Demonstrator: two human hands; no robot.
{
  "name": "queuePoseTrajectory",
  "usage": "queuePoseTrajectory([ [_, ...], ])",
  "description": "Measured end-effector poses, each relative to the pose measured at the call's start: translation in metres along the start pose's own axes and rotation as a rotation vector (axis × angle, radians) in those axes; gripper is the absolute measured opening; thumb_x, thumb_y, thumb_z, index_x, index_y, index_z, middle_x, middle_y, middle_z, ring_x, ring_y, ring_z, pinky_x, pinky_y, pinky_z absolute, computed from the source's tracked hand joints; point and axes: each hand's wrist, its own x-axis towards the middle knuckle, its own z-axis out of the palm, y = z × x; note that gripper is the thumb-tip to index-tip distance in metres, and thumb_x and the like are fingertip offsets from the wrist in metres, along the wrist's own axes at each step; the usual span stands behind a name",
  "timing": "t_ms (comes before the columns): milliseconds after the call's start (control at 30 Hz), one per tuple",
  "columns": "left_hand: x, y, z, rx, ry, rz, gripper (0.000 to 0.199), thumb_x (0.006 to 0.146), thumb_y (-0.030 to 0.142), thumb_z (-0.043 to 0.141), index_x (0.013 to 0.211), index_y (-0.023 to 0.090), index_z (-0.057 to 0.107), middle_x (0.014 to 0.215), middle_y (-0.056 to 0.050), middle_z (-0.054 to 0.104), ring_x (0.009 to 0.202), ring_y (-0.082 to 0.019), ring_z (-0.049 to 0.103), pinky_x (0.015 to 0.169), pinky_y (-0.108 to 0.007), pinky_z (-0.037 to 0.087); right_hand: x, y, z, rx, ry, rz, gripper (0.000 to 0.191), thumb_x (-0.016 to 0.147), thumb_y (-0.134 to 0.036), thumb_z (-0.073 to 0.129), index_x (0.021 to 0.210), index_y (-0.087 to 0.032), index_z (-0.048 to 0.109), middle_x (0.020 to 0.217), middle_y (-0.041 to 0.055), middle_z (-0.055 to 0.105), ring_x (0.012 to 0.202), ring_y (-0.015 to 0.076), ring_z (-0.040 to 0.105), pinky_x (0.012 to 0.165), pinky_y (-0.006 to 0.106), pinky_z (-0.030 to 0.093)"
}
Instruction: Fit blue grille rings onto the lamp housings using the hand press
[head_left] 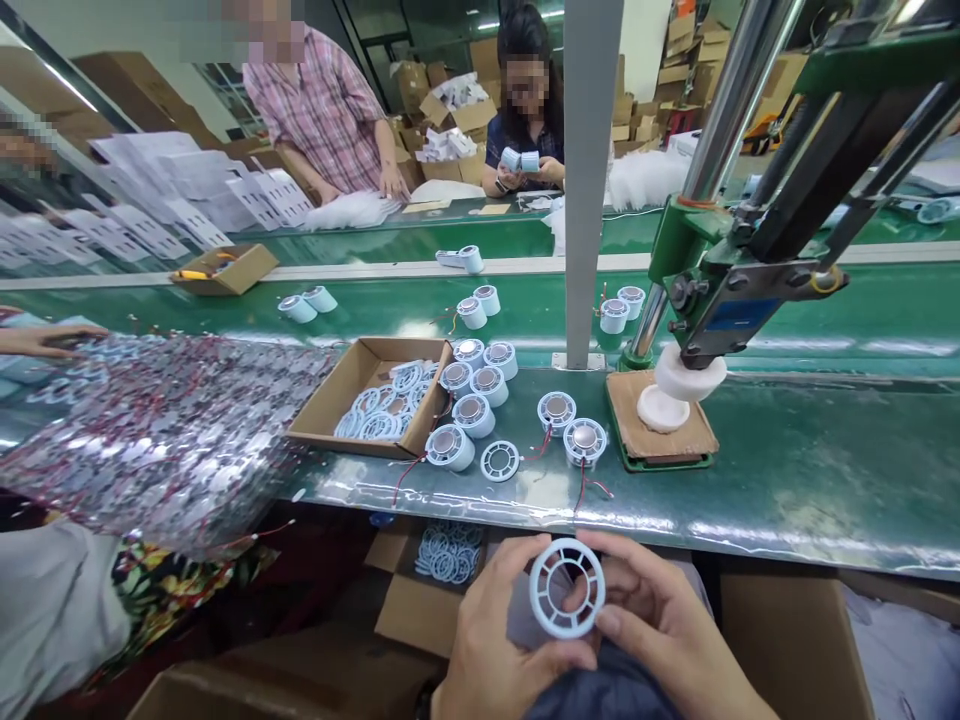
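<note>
Between my two hands, over my lap, is a light blue spoked plastic ring (568, 632), its round face turned toward me. My left hand (491, 630) grips it from the left, thumb below and index finger at the top. Fingers of my right hand (664, 615) close on its right edge, and one fingertip shows through the openings. Beyond, on the bench edge, lies a similar loose ring (500, 461). Two round blue units with metal discs and red wires, a nearer one (585, 440) and a farther one (556, 410), stand beside it.
A green hand press (739, 290) with a white pad stands right. A cardboard tray (315, 435) of rings and several blue units (472, 412) sit left of centre. Wired parts (165, 430) cover the left bench. A grey post (585, 200) rises behind; two people work across the green belt.
</note>
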Motion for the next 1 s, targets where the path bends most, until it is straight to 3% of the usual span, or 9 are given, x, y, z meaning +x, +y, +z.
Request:
queuePoseTrajectory([
  [133, -0.006, -0.004, 0.001, 0.003, -0.02, -0.059, 0.073, 0.061, 0.064, 0.087, 0.123, 0.029, 0.071, 0.099, -0.008, 0.081, 0.078, -0.026, 0.079, 0.078, -0.034, 0.065, -0.003, 0.002, -0.001, -0.003, 0.021, -0.037, 0.044, 0.087, -0.038, 0.08, 0.128, -0.03, 0.067, 0.094, 0.0049, 0.078, 0.08, 0.0157, 0.073, 0.076, 0.028, 0.061],
  [400, -0.002, 0.001, -0.003, 0.062, -0.139, 0.01, 0.075, 0.071, 0.068, 0.077, 0.133, 0.028, 0.065, 0.111, -0.008, 0.079, 0.09, -0.025, 0.079, 0.084, -0.032, 0.065, -0.009, 0.003, -0.004, -0.031, 0.028, -0.017, 0.048, 0.089, -0.037, 0.078, 0.134, -0.027, 0.064, 0.097, 0.0054, 0.079, 0.081, 0.0134, 0.074, 0.077, 0.024, 0.061],
  [633, -0.001, 0.005, 0.002, 0.002, -0.066, 0.076, 0.054, 0.078, 0.056, 0.08, 0.124, 0.03, 0.068, 0.102, -0.004, 0.078, 0.085, -0.019, 0.078, 0.076, -0.023, 0.064, -0.011, -0.004, 0.002, -0.158, 0.045, -0.092, 0.034, 0.092, -0.04, 0.073, 0.123, -0.026, 0.069, 0.104, 0.0073, 0.079, 0.097, 0.0175, 0.076, 0.085, 0.024, 0.06],
  [733, -0.001, 0.005, 0.003, -0.033, -0.041, 0.08, 0.053, 0.079, 0.055, 0.08, 0.124, 0.03, 0.069, 0.103, -0.004, 0.078, 0.086, -0.02, 0.077, 0.077, -0.024, 0.064, -0.012, -0.006, 0.003, -0.219, 0.055, -0.118, 0.03, 0.094, -0.04, 0.071, 0.119, -0.023, 0.071, 0.099, 0.0081, 0.08, 0.09, 0.0166, 0.076, 0.083, 0.024, 0.059],
  [1000, 0.002, 0.011, 0.0, -0.009, -0.035, 0.027, 0.077, 0.06, 0.075, 0.077, 0.121, 0.028, 0.069, 0.092, -0.002, 0.076, 0.075, -0.018, 0.076, 0.069, -0.022, 0.063, -0.004, 0.001, 0.002, 0.157, -0.072, -0.019, 0.046, 0.087, -0.039, 0.08, 0.128, -0.023, 0.066, 0.088, 0.0043, 0.08, 0.065, 0.0076, 0.071, 0.066, 0.015, 0.057],
])
